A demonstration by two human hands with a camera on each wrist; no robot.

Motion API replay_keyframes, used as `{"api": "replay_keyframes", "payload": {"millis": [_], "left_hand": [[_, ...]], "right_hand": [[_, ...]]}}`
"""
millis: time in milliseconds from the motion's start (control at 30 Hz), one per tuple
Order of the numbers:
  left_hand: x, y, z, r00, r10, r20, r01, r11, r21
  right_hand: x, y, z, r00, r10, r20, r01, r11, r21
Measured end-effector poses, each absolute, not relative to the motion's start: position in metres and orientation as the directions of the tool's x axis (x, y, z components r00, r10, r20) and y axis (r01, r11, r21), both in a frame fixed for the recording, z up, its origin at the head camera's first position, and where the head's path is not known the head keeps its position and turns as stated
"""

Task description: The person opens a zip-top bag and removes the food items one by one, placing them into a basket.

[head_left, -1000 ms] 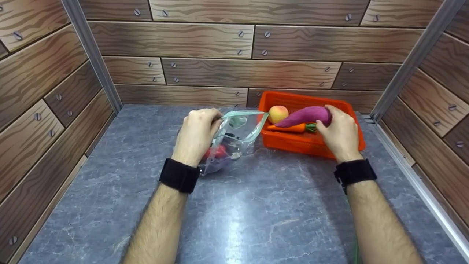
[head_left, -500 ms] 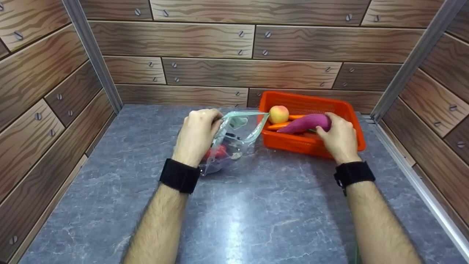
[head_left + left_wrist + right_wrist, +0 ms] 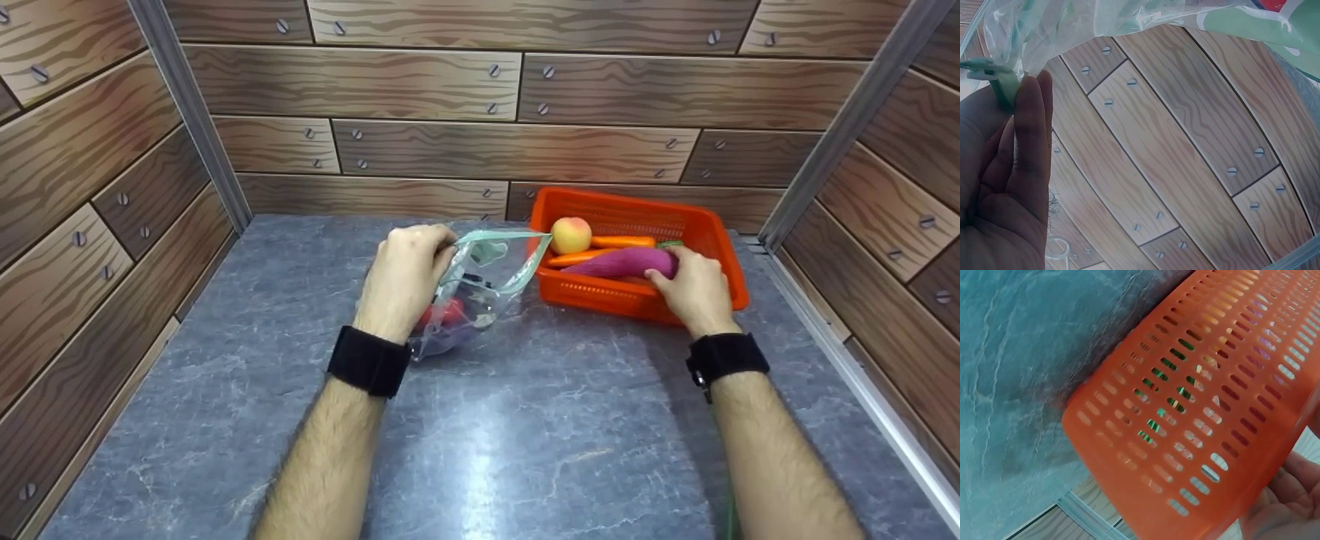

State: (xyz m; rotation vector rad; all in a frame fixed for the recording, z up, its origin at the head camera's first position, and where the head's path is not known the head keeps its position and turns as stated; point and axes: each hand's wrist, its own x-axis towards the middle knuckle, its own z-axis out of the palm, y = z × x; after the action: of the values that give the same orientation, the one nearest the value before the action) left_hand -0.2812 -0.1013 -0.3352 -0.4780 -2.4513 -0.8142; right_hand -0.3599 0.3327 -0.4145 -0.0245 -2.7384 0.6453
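My left hand (image 3: pixel 405 274) pinches the green-edged rim of a clear plastic zip bag (image 3: pixel 517 279), whose mouth gapes toward the right. Inside the bag show a red round thing (image 3: pixel 452 310) and some dark and pale shapes. In the left wrist view, thumb and fingertips (image 3: pixel 1030 93) meet on the bag's green strip. My right hand (image 3: pixel 697 289) reaches into an orange basket (image 3: pixel 600 295) and grips the thick end of a purple sweet potato (image 3: pixel 626 262), which lies low along the near wall. The basket's wall hides most of that hand in the right wrist view.
A peach (image 3: pixel 571 235) and two carrots, one farther back (image 3: pixel 622 241), lie in the basket beside the sweet potato. The grey marbled table (image 3: pixel 480 435) is enclosed by wood-patterned walls, with a metal rail (image 3: pixel 862 382) along the right.
My right hand has lowered the sweet potato into the basket and toward its near wall, and the rear carrot has come into view. The left hand and bag have stayed in place.
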Motion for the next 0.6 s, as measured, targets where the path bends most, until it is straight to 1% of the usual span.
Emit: {"api": "replay_keyframes", "payload": {"millis": [167, 600], "left_hand": [[-0.2822, -0.1010, -0.3355, -0.814, 0.164, 0.558, 0.465, 0.759, 0.456], [-0.2817, -0.1019, -0.3351, -0.802, 0.168, 0.574, 0.477, 0.759, 0.444]], "right_hand": [[-0.3593, 0.3356, -0.4130, -0.958, 0.082, 0.276, -0.049, 0.899, -0.435], [-0.3608, 0.3388, -0.4086, -0.970, 0.067, 0.234, -0.036, 0.911, -0.410]]}}
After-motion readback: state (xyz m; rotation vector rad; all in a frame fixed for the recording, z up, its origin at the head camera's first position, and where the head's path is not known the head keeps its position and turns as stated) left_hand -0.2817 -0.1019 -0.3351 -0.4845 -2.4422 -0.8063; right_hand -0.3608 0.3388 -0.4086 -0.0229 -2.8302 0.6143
